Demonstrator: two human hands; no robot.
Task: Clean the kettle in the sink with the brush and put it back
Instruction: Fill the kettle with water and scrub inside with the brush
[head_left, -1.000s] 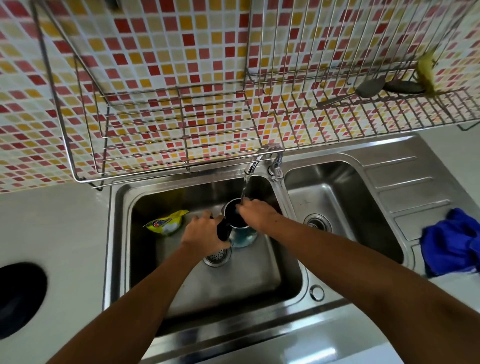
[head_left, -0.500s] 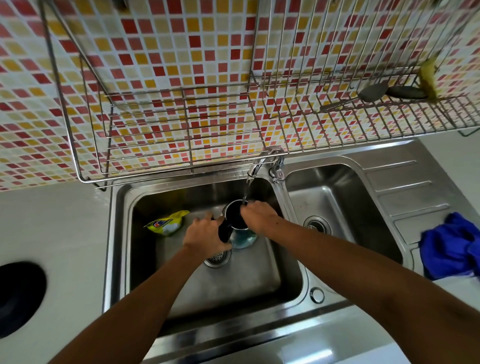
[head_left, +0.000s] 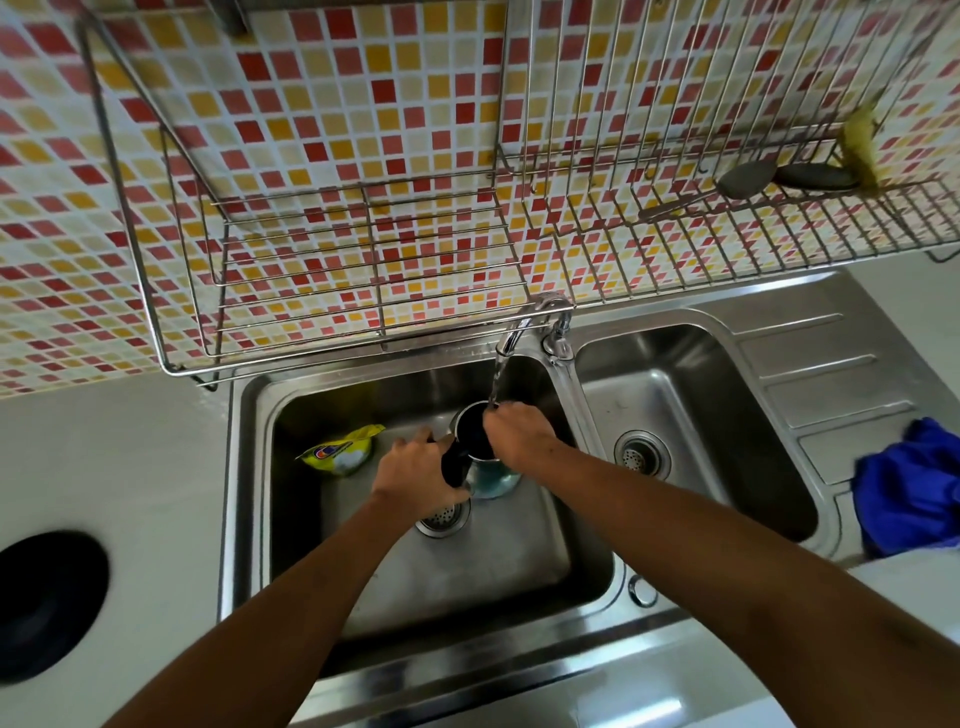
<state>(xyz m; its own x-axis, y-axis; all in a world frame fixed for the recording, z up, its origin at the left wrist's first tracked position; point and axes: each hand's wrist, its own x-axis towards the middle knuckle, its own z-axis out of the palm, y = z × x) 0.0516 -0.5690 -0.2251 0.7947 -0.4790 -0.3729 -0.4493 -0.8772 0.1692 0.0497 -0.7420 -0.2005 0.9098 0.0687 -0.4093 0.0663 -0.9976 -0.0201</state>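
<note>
A small steel kettle (head_left: 470, 434) with a dark inside and a black handle is held upright in the left basin of the sink (head_left: 249, 467), under the running tap (head_left: 524, 322). My left hand (head_left: 415, 473) is closed around the black handle. My right hand (head_left: 519, 434) is closed over the kettle's rim on the right, fingers at the opening where the water falls. Whether it holds a brush is hidden. A bluish round object (head_left: 491, 478) shows just below the kettle.
A yellow packet (head_left: 340, 452) lies in the left basin, a drain strainer (head_left: 444, 517) under my left wrist. The right basin (head_left: 691, 431) holds nothing. A blue cloth (head_left: 909, 493) sits on the drainboard. A wire rack (head_left: 363, 249) overhangs the sink, with ladles (head_left: 748, 179) and a yellow scrubber (head_left: 860, 145).
Both hands and the kettle stay in the same spot under the running water. Only the view has shifted slightly.
</note>
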